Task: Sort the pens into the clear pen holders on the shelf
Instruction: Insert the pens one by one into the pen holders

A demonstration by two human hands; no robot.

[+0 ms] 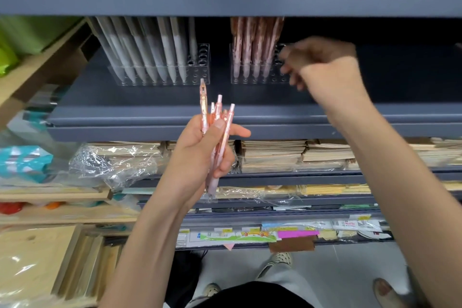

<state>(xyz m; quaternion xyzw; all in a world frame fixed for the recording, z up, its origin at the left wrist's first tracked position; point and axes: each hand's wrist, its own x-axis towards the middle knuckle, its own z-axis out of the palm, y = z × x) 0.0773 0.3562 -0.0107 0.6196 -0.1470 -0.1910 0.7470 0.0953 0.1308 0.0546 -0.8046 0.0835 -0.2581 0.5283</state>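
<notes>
Left hand [197, 157] grips pink pens [218, 106], ends protruding above.

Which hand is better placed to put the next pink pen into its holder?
Right. The right hand is up beside the holder with pink pens; the left hand grips the spare pens lower, in front of the shelf.

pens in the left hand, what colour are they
Pink pens, seen in the head view.

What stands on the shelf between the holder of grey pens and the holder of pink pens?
Nothing. The head view shows only bare shelf between the grey-pen holder and the pink-pen holder.
</notes>
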